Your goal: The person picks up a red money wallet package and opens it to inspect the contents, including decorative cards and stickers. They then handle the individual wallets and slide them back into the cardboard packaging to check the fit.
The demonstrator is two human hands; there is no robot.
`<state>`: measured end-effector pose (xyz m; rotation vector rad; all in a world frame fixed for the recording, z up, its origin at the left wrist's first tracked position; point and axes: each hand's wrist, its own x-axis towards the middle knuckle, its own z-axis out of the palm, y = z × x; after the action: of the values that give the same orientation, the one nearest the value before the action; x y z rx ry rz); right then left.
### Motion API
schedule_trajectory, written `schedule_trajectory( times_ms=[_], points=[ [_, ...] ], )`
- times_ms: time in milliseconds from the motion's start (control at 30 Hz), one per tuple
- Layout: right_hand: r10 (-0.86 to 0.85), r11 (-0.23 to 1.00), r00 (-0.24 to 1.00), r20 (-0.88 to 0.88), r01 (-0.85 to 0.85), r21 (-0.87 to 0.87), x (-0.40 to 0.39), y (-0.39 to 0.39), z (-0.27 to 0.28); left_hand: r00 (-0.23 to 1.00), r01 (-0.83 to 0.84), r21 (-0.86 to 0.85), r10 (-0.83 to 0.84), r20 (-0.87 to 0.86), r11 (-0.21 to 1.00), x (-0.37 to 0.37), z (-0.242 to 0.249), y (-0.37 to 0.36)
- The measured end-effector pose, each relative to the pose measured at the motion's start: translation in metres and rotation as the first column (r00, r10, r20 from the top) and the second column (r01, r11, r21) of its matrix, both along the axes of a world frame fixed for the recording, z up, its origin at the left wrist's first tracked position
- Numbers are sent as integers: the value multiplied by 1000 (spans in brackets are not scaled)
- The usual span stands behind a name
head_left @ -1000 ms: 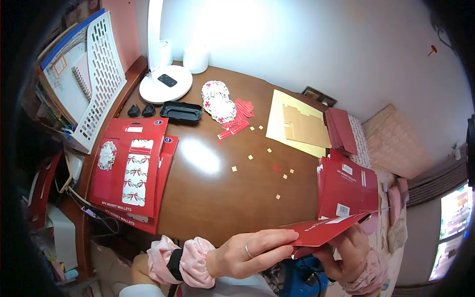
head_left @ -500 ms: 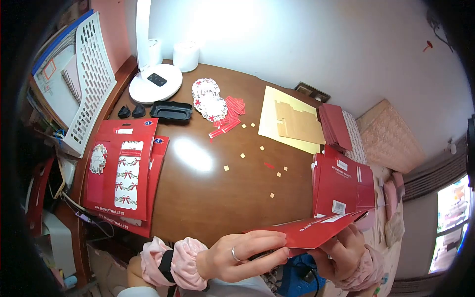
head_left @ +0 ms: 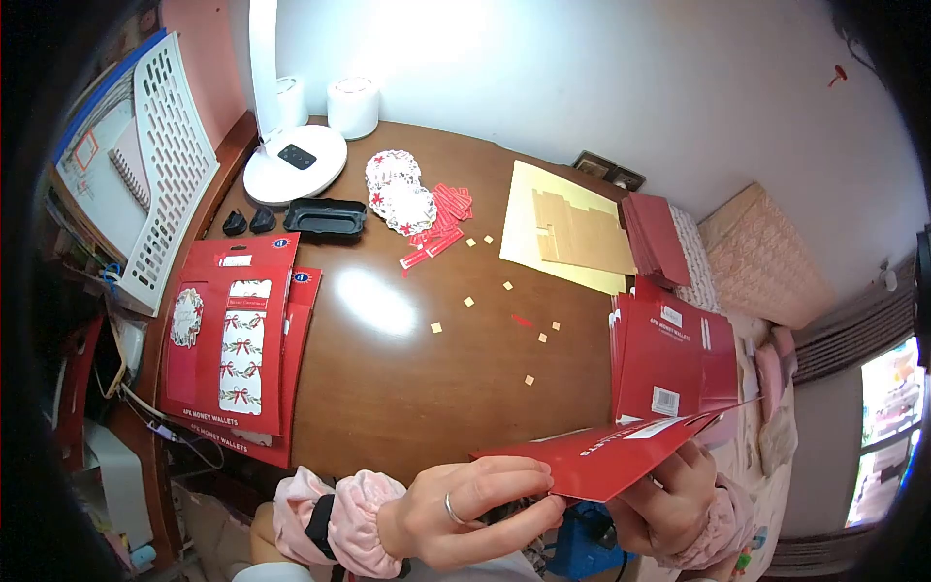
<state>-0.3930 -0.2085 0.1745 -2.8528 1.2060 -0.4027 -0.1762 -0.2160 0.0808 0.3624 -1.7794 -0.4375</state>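
Observation:
Near the table's front edge, my left hand [head_left: 485, 509], with a ring on one finger, pinches the left corner of a red card sleeve [head_left: 621, 454]. My right hand [head_left: 669, 504] grips the sleeve from below on its right side, its fingers partly hidden behind it. The sleeve is tilted, with white lettering on its upper face. Just beyond it lies a stack of red money wallet packs [head_left: 674, 354]. At the left are more red packs [head_left: 228, 339] with a wreath tag and bow-patterned wallets showing.
White wreath cut-outs [head_left: 400, 194] lie beside red strips [head_left: 451, 209]. Small yellow squares [head_left: 468, 302] are scattered mid-table. Behind stand a black tray [head_left: 326, 221] and a lamp base [head_left: 296, 165]. Yellow sheets [head_left: 572, 233] and dark red cards [head_left: 655, 238] lie at the back right.
The view has shifted slightly. The sleeve's near corner has dipped a little between my hands, and both hands keep their hold on it.

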Motion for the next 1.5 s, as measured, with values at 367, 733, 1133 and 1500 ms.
schedule_trajectory(
  times_ms=[367,733,1133,1500],
  points=[
    [18,1000,997,69,-19,22,2,-3,-2,997,38,232,-21,-75,972,-8,-2,11],
    [29,1000,999,16,-29,11,2,4,-2,935,347,525,-329,-131,777,-2,2,9],
    [-4,998,998,65,8,-70,1,8,-20,944,326,524,-297,-141,787,-1,8,6],
    [27,987,1000,6,-26,-158,-1,9,-22,953,301,494,-267,-140,816,-4,7,5]
  ],
)
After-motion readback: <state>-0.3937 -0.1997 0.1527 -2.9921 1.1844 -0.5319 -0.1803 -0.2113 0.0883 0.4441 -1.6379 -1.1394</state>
